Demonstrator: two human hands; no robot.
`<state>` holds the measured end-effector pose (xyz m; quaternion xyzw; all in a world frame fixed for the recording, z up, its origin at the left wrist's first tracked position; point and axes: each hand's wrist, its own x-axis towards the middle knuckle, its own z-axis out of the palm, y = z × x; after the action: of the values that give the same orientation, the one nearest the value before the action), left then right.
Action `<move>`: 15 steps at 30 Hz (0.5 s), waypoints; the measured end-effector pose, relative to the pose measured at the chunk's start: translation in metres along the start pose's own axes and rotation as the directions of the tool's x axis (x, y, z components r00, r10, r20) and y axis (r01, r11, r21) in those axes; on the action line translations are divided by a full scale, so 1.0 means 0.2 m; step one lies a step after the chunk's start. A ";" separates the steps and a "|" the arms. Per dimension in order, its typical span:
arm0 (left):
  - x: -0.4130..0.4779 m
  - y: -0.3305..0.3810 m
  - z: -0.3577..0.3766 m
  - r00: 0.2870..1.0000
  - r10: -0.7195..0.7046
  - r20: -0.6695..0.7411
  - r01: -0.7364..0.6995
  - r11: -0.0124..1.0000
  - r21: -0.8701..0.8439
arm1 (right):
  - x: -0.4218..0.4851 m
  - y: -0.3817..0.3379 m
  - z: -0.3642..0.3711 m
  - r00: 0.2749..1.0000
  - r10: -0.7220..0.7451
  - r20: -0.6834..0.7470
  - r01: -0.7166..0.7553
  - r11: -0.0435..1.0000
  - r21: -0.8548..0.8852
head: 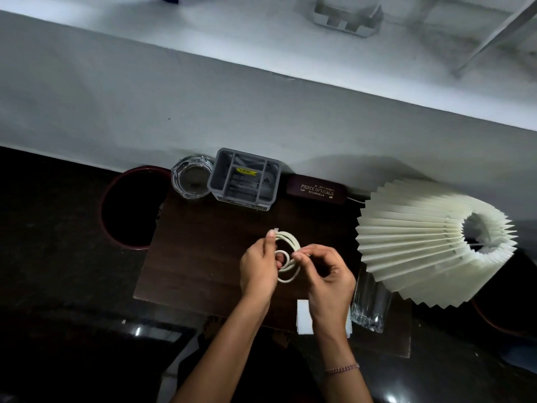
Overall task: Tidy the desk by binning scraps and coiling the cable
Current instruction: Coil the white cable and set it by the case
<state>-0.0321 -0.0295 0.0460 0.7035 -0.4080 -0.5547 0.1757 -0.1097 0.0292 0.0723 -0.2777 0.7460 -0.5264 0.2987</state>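
Your right hand (322, 274) pinched the free end while your left hand (258, 269) gripped the white cable (287, 257), part-coiled above the desk (203, 242); next, I judged, came tucking that end in.

Both hands, left hand (257, 267) and right hand (327, 279), hold a looped white cable (287, 257) above the dark desk (203, 242).
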 end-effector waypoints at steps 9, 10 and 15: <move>-0.05 0.08 0.03 0.984 0.077 -0.160 -0.072 0.997 0.035 | 0.07 -0.03 -0.01 0.992 0.111 -0.060 -0.109 0.993 0.034; -0.04 0.08 0.03 0.980 0.093 -0.176 -0.095 0.996 0.001 | 0.08 -0.04 -0.01 0.991 0.117 -0.062 -0.114 0.992 0.045; -0.03 0.04 0.01 0.969 0.173 -0.179 -0.167 0.985 0.050 | 0.07 -0.04 0.05 0.967 0.242 -0.080 -0.234 0.968 0.095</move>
<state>-0.0370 -0.0301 0.0547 0.7168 -0.4584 -0.4637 0.2471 -0.1121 0.0108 0.0745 -0.1490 0.7639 -0.5299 0.3368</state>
